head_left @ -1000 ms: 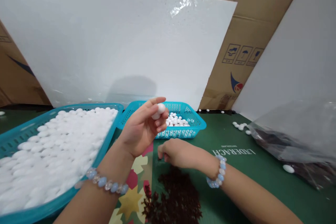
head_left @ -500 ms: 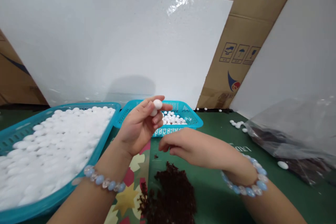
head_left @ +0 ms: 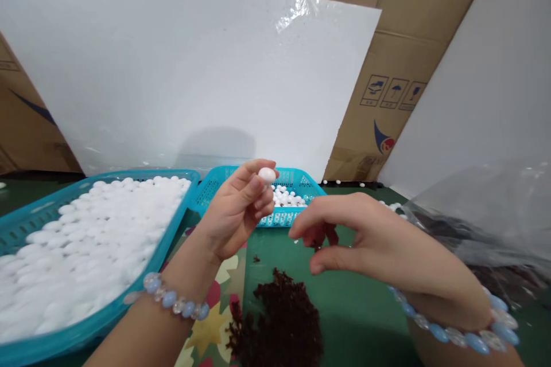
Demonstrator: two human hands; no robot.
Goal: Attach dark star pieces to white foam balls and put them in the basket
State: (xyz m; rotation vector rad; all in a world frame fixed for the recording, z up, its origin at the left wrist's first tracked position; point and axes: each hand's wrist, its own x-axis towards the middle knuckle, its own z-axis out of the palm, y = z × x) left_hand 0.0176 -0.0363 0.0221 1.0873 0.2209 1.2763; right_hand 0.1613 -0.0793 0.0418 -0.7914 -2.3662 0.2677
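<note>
My left hand [head_left: 236, 212] is closed, pinching a white egg-shaped ball [head_left: 267, 176] between thumb and fingertips; its other fingers curl below. To its right, my right hand [head_left: 344, 229] is palm down, fingers curled. Thumb and forefinger stand apart, and a small dark brown clump [head_left: 316, 245] shows among the curled fingers. Beneath both hands lies a heap of dark brown crumbly material [head_left: 284, 321] on the green table surface. Behind the hands, a small blue basket [head_left: 213, 183] holds small white balls [head_left: 287, 198], partly hidden by my left hand.
A large blue basket [head_left: 183, 206] full of white balls [head_left: 99, 252] stands on the left. A patterned sheet [head_left: 206, 327] lies beside the heap. On the right is a clear plastic bag [head_left: 482, 200] with dark material. A white board [head_left: 206, 69] and cardboard [head_left: 404, 34] rise behind.
My right hand has moved right and toward me, its thumb and forefinger spreading. In my left hand, the ball has shifted toward the fingertips; the second white piece seen below it is now mostly hidden.
</note>
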